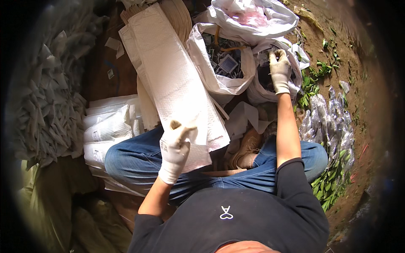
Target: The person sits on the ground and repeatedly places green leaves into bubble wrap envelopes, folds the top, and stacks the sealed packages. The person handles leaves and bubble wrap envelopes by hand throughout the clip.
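Note:
My left hand (175, 151), in a white work glove, rests on the near end of a stack of long white plastic sheets (172, 69) with pinkish ends. Its thumb and forefinger stand out, and whether it grips the top sheet is unclear. My right hand (280, 71), gloved the same way, reaches into the mouth of a small white sack (295, 83). The fingers are bent beside a small clear packet (263, 57), and I cannot tell if they hold it. Left of that hand, another white sack (218, 85) holds many small square packets (227, 64).
A third white sack (278, 22) stands behind. White filled packs (109, 128) are piled by my left knee. A grey heap (57, 104) rises at far left. Clear plastic wrapped bundles (330, 117) and leafy stems (330, 186) lie right. Under me is a shoe (245, 148).

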Demonstrator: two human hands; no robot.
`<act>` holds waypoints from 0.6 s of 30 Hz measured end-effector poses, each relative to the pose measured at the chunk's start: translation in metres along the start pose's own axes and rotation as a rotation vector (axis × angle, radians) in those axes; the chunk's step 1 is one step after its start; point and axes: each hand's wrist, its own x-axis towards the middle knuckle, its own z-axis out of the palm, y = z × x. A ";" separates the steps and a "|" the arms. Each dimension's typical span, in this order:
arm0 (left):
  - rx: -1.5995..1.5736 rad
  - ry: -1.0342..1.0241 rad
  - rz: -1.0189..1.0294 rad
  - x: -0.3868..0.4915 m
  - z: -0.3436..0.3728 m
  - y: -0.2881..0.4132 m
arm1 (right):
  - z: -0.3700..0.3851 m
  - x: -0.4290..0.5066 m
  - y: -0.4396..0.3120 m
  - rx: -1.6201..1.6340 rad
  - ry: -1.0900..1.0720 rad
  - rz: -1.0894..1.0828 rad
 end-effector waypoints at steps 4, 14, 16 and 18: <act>-0.008 -0.074 0.036 -0.007 0.011 -0.003 | 0.053 -0.020 -0.036 -0.112 -0.397 -0.171; -0.001 -0.133 0.040 -0.011 0.036 -0.031 | 0.090 -0.016 -0.062 0.116 -0.565 0.018; 0.081 -0.162 0.021 -0.014 0.040 -0.034 | 0.080 -0.012 -0.058 0.460 -0.598 0.144; 0.139 -0.159 0.014 -0.014 0.043 -0.035 | 0.062 -0.018 -0.070 0.757 -0.561 0.331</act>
